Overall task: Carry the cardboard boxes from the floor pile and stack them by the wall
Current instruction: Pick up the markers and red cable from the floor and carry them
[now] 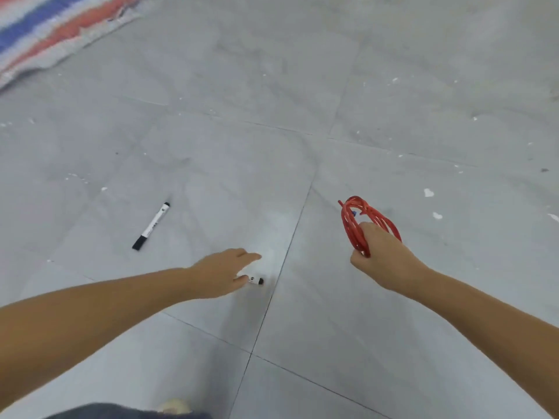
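Right now no cardboard boxes show anywhere in your view, only grey tiled floor (302, 86). Your right hand (382, 257) grips a coil of red cable (360, 222), fingers curled round its loops. Your left hand (222, 272) reaches low with the forefinger stretched out, touching a small marker (256, 280) on the floor. Another black-and-white marker (151, 226) lies well apart to the left, and a striped tarp (45, 31) lies in the far left corner.

Even, soft light is washing over the grey tiled floor (393, 313), with a pale glare just beyond the fingertips (255, 257) of the left hand (220, 272). Shadows are staying faint. Wide-angle distortion is bending the tile seams; the far striped tarp (45, 34) is blurring.
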Demonstrator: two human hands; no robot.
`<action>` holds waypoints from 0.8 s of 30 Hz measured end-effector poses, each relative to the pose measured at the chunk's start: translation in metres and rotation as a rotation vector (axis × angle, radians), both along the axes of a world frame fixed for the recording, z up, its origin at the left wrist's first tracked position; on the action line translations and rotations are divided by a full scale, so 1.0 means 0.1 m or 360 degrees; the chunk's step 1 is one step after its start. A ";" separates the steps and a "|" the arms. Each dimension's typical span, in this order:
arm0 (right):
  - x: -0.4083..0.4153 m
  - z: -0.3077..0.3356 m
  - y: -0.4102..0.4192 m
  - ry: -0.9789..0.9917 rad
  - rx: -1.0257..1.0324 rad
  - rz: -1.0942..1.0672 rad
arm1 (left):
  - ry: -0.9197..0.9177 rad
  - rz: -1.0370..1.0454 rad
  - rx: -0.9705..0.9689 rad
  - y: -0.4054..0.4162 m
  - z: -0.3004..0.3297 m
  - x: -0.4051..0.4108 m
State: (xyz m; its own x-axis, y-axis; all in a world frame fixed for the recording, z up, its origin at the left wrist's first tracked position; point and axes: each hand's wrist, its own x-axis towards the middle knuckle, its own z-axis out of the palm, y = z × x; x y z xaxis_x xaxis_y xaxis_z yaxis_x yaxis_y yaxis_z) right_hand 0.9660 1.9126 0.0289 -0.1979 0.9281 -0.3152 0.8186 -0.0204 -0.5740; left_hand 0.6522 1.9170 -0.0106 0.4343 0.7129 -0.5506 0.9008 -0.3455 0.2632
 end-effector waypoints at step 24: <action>-2.07 -0.29 0.31 0.0091 -0.0150 -0.0087 | -0.0056 0.1421 0.0768 0.77 -0.89 -1.87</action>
